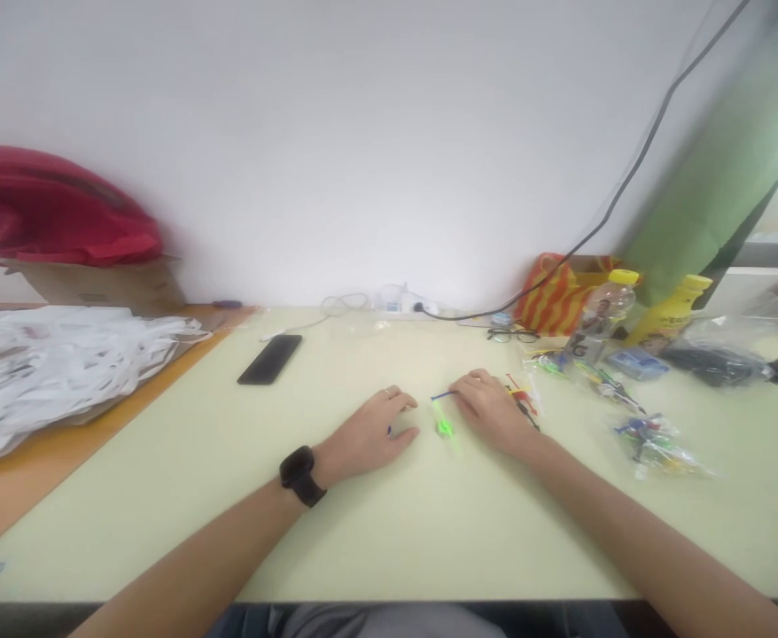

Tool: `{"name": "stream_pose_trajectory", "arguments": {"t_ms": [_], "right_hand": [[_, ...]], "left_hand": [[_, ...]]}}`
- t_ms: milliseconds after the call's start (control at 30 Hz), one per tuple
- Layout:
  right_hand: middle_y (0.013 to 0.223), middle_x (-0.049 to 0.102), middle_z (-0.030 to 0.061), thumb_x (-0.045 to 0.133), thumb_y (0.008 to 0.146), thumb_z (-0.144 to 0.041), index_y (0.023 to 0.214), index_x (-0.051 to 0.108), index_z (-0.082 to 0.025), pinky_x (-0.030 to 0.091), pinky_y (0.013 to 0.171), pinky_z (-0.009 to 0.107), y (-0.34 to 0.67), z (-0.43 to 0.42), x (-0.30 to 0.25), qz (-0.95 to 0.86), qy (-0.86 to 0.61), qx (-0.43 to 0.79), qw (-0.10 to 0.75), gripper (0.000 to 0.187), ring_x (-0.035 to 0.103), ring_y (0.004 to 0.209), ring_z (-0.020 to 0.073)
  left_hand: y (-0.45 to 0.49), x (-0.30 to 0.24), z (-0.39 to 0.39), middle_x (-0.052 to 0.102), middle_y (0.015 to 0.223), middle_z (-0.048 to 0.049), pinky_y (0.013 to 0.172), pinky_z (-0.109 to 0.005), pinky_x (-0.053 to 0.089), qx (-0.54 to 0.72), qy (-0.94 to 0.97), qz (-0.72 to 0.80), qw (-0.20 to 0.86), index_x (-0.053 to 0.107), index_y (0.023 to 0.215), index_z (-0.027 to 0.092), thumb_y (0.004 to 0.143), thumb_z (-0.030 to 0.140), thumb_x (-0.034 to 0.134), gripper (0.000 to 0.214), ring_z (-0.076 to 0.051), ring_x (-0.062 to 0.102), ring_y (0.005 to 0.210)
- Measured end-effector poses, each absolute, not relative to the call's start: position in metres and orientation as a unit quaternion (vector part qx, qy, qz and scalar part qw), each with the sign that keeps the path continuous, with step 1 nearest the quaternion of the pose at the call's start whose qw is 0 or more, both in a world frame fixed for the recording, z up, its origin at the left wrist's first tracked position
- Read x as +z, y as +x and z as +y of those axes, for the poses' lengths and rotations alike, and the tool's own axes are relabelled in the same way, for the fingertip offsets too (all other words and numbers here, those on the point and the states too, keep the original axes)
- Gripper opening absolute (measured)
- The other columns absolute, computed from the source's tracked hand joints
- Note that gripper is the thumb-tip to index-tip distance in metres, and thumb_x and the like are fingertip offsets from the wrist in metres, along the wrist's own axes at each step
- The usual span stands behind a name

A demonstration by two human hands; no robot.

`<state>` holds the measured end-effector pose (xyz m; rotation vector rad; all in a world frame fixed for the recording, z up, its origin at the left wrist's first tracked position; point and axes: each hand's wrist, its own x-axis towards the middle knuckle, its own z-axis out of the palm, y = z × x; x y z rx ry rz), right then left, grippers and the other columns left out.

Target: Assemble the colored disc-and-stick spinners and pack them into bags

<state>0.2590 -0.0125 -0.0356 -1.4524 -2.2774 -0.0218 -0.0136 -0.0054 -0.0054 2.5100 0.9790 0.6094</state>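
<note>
My left hand (372, 432), with a black watch (301, 474) at the wrist, rests low over the table, thumb and fingers apart. A small blue piece (390, 431) shows by its palm; whether the hand touches it I cannot tell. My right hand (492, 412) is closed, with a thin blue plastic stick (441, 395) jutting leftward from its fingertips. Between the hands lies a bright green plastic piece (444, 428). Several red, yellow and black plastic pieces (523, 397) lie just beyond my right hand, which partly hides them.
Clear bags of small plastic parts (658, 443) lie at the right. Behind them stand a clear bottle (602, 315), a yellow bottle (672, 315) and a striped bag (539, 297). Glasses (513, 336) and a power strip (399, 301) are near the wall. A phone (270, 359) lies left.
</note>
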Motion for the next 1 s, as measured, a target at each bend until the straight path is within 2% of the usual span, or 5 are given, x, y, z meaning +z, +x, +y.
{"name": "stream_pose_trajectory", "arguments": {"t_ms": [167,367,733,867,1000], "right_hand": [[0.098,0.073,0.0075,0.047,0.090,-0.003,0.092,0.066,-0.022,0.045,0.087,0.039,0.263,-0.010,-0.033,-0.808,-0.540,0.018,0.234,0.027,0.060,0.102,0.0258],[0.100,0.073,0.0074,0.047,0.094,-0.005,0.102,0.069,-0.022,0.046,0.086,0.038,0.263,-0.014,-0.032,-0.819,-0.521,0.031,0.238,0.029,0.062,0.101,0.0246],[0.093,0.070,0.0059,0.048,0.097,-0.015,0.091,0.062,-0.023,0.045,0.083,0.038,0.267,-0.017,-0.028,-0.776,-0.568,0.034,0.272,0.017,0.062,0.093,0.0239],[0.100,0.068,0.0056,0.047,0.101,-0.023,0.102,0.058,-0.024,0.049,0.087,0.036,0.255,-0.028,-0.020,-0.767,-0.506,0.133,0.371,0.011,0.063,0.094,0.0220],[0.104,0.067,0.0074,0.044,0.103,-0.023,0.105,0.057,-0.024,0.050,0.087,0.034,0.229,-0.049,-0.012,-0.804,-0.413,0.214,0.371,0.013,0.063,0.095,0.0217]], "left_hand": [[-0.018,0.004,-0.007,0.067,0.112,-0.0063,0.090,-0.040,0.049,0.192,0.897,0.382,0.112,0.062,0.125,0.024,0.088,0.032,0.063,0.038,-0.026,0.065,0.098],[-0.013,0.001,-0.009,0.067,0.086,-0.0017,0.074,-0.035,0.047,0.183,0.883,0.415,0.123,0.064,0.123,0.024,0.090,0.040,0.061,0.037,-0.022,0.064,0.076],[-0.007,-0.009,-0.004,0.068,0.117,-0.0079,0.075,-0.031,0.060,0.295,0.755,0.396,0.431,0.063,0.117,0.021,0.088,0.041,0.069,0.036,-0.018,0.074,0.082],[-0.006,-0.015,0.000,0.070,0.106,-0.0058,0.079,-0.032,0.059,0.309,0.750,0.388,0.438,0.064,0.113,0.020,0.086,0.025,0.064,0.027,-0.018,0.073,0.085],[-0.006,-0.019,0.002,0.066,0.089,-0.0008,0.069,-0.027,0.052,0.319,0.770,0.378,0.403,0.065,0.109,0.020,0.082,0.017,0.059,0.028,-0.014,0.065,0.074]]}}
